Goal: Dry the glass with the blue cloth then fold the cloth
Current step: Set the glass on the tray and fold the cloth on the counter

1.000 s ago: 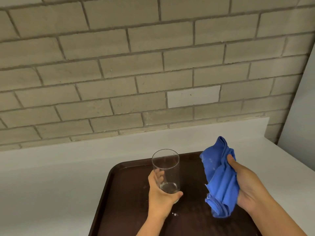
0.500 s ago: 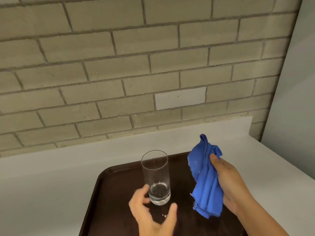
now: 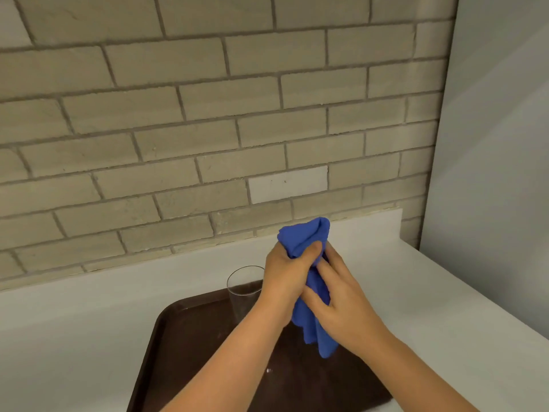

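Observation:
A clear drinking glass [image 3: 243, 288] stands upright on a dark brown tray [image 3: 184, 337], partly hidden behind my left forearm. Both hands hold the bunched blue cloth [image 3: 306, 236] above the tray, to the right of the glass. My left hand [image 3: 285, 278] grips the cloth near its top, thumb pressed over it. My right hand [image 3: 341, 307] clasps the cloth lower down, fingers wrapped across it. The cloth's tail [image 3: 325, 343] hangs below the hands. Neither hand touches the glass.
The tray lies on a white counter [image 3: 74, 337] against a beige brick wall [image 3: 208, 129]. A pale grey side wall [image 3: 499, 173] closes the counter on the right. Small water drops [image 3: 269, 370] sit on the tray near the front.
My left hand let go of the glass, which stays standing on the tray, and moved right onto the cloth. The cloth rose a little and both hands now hold it.

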### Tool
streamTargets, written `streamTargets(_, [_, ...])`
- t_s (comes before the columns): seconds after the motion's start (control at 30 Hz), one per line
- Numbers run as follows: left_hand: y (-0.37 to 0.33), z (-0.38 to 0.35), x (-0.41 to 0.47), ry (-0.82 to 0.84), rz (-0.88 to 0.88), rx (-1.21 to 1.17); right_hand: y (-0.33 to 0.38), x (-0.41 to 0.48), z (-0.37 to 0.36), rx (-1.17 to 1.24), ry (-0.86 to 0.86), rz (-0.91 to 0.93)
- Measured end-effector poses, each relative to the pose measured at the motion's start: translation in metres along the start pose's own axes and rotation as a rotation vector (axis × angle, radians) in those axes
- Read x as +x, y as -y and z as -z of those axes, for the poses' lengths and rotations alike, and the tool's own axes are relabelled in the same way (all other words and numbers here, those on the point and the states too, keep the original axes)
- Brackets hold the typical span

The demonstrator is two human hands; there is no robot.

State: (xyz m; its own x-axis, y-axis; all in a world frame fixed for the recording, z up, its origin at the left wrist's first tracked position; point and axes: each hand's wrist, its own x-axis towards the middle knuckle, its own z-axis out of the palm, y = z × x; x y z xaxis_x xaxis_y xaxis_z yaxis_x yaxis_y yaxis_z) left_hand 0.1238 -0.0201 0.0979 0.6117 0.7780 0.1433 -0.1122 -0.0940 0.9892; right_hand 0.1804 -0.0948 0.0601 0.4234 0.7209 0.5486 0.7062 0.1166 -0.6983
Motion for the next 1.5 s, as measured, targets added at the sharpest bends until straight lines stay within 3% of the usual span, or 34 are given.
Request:
streamTargets(0.17, [-0.013,0.004,0.001,0.205,-0.079,0.094,0.001,0.003,0.034,0.304,-0.026,-0.09])
streamTargets(0.27, [-0.017,0.004,-0.001,0.396,-0.106,0.094,0.005,0.011,0.054,0.282,-0.049,-0.134])
streamTargets(0.37, [-0.018,-0.002,-0.003,0.387,-0.157,0.126,0.004,0.018,0.072,0.232,-0.088,-0.17])
streamTargets(0.43, [-0.018,-0.009,-0.006,0.349,-0.149,0.084,0.002,0.018,0.082,0.321,-0.133,-0.247])
streamTargets(0.57, [-0.008,-0.022,-0.014,0.314,-0.008,0.005,-0.013,0.003,0.098,0.55,-0.06,-0.463])
streamTargets(0.67, [0.007,-0.03,-0.022,0.339,0.108,-0.078,-0.023,-0.016,0.102,0.479,-0.067,-0.493])
streamTargets(0.9, [0.026,-0.067,-0.033,0.371,0.383,-0.34,-0.043,-0.036,0.119,0.35,-0.282,-0.499])
streamTargets(1.1, [0.047,-0.109,-0.017,0.436,0.555,-0.464,-0.081,-0.036,0.151,0.325,-0.265,-0.568])
streamTargets(1.17, [0.068,-0.123,-0.006,0.387,0.575,-0.379,-0.105,-0.033,0.155,0.267,-0.206,-0.63])
streamTargets(1.3, [0.114,-0.138,0.027,0.192,0.489,0.078,-0.169,-0.022,0.143,0.147,-0.045,-0.746])
streamTargets(1.5, [0.155,-0.134,0.094,0.213,0.274,0.582,-0.244,0.02,0.114,0.021,0.088,-0.799])
